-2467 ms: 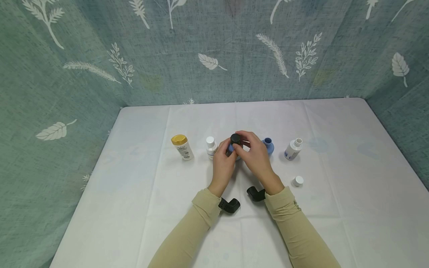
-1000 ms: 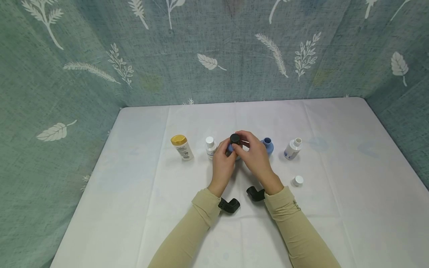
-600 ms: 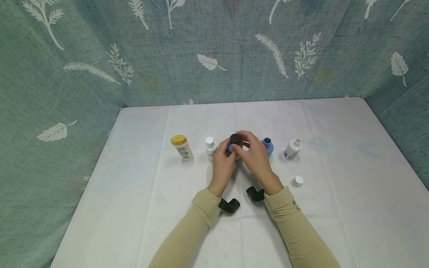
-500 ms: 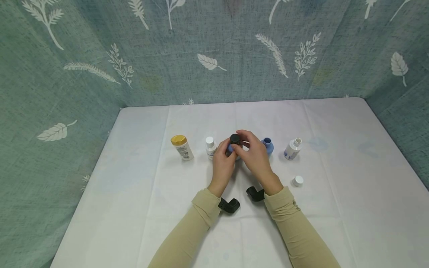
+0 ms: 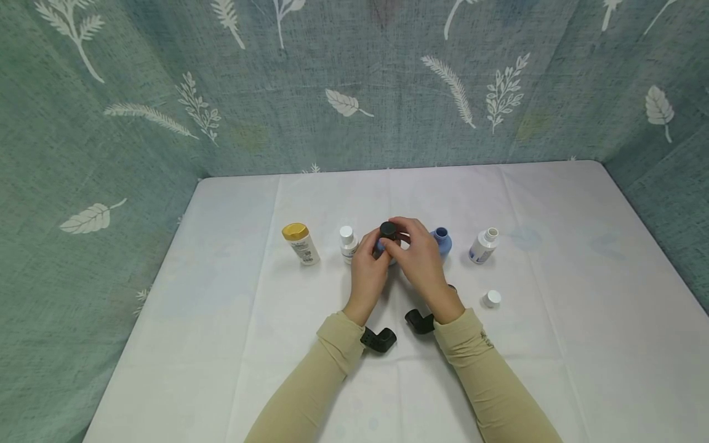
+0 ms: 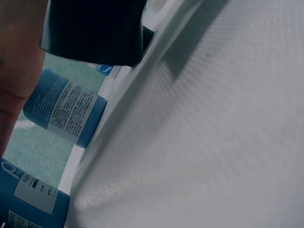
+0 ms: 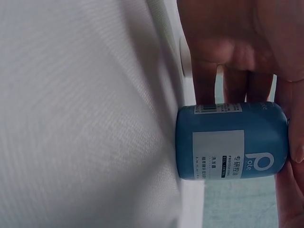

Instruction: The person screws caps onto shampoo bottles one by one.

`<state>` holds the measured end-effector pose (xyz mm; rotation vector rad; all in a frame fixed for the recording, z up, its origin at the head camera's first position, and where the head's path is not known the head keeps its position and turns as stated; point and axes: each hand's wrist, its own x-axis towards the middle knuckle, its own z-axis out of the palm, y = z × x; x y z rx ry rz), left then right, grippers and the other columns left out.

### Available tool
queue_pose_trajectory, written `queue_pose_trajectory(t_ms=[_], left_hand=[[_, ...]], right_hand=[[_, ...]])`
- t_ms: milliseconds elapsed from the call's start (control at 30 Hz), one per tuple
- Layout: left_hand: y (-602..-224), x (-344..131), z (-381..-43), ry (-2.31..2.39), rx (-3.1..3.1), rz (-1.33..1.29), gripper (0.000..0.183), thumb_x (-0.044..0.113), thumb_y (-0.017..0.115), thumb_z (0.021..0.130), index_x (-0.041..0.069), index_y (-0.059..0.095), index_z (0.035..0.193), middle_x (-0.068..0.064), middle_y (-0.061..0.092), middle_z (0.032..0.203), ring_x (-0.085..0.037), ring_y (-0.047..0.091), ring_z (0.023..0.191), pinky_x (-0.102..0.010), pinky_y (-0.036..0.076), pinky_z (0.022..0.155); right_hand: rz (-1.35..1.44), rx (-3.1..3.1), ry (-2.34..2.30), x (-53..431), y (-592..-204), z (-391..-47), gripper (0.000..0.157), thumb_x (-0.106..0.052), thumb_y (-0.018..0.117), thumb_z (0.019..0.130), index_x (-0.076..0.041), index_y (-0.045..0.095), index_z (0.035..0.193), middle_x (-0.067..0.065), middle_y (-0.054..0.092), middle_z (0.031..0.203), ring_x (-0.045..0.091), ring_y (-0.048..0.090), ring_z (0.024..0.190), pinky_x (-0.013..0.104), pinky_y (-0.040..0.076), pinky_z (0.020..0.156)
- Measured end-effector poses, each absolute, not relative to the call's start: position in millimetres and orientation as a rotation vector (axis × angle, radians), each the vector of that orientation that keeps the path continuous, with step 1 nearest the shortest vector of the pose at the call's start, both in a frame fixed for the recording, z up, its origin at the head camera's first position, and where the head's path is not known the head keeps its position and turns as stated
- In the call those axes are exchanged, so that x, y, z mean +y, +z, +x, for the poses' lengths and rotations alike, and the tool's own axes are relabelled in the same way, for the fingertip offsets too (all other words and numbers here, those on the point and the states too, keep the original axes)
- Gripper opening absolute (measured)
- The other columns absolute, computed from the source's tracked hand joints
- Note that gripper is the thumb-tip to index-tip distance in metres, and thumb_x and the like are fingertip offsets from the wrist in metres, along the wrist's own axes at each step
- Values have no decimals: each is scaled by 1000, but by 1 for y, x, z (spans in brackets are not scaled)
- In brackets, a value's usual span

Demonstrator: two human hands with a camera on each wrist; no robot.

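Observation:
A small blue bottle [image 7: 232, 140] with a white label stands upright on the table, largely covered by the hands in the head view. Its black cap [image 5: 388, 229] shows between the fingertips. My left hand [image 5: 368, 277] holds the bottle's body from the left. From the right, my right hand [image 5: 423, 258] pinches the black cap between thumb and fingers. Just right of the hands stands a second blue bottle [image 5: 442, 244], its mouth uncapped. Two blue bottles appear in the left wrist view, one with a text panel [image 6: 71, 109]; I cannot tell which is held.
Left of the hands stand a white bottle with a white cap [image 5: 348, 244] and a white bottle with a yellow cap [image 5: 301, 244]. An uncapped white bottle [image 5: 484, 246] is at right, with a loose white cap [image 5: 492, 299] nearer the front. A patterned curtain [image 5: 354, 123] hangs behind.
My right hand and wrist have shifted slightly left and turned a little, the thumb moving across the cap's side. The left hand and the other bottles stay where they were.

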<state>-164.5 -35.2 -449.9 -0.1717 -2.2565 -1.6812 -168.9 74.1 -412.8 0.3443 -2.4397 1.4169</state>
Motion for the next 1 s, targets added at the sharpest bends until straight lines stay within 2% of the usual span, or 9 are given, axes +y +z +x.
queue_pose_trajectory(t_ms=[300, 667, 833, 1000], left_hand=[[-450, -35, -165, -1672, -2258, -165, 35, 27, 63, 84, 16, 58, 117, 5, 55, 115, -7, 48, 109, -28, 40, 91], [-449, -35, -162, -1711, -2272, -105, 44, 25, 61, 85, 19, 50, 127, 2, 52, 122, -9, 46, 113, -28, 40, 91], [-445, -33, -159, -1702, -2249, -118, 51, 28, 64, 83, 22, 46, 130, 1, 48, 127, -10, 42, 117, -30, 37, 95], [-438, -32, -158, -1648, -2208, -219, 56, 27, 64, 82, 18, 42, 133, 3, 42, 133, -9, 37, 122, -31, 31, 99]], right_hand=[[351, -2446, 1397, 75, -412, -169, 43, -23, 68, 79, -11, 55, 119, 5, 55, 108, 16, 58, 96, 27, 47, 81], [407, -2396, 1352, 75, -416, -170, 45, -20, 69, 79, -11, 54, 120, 5, 55, 109, 16, 57, 98, 25, 46, 82], [466, -2328, 1359, 75, -413, -168, 48, -21, 70, 78, -8, 53, 120, 5, 54, 114, 15, 53, 104, 25, 43, 87], [551, -2177, 1402, 77, -401, -166, 44, -20, 69, 79, -5, 55, 117, 5, 53, 114, 16, 50, 107, 29, 43, 88]])
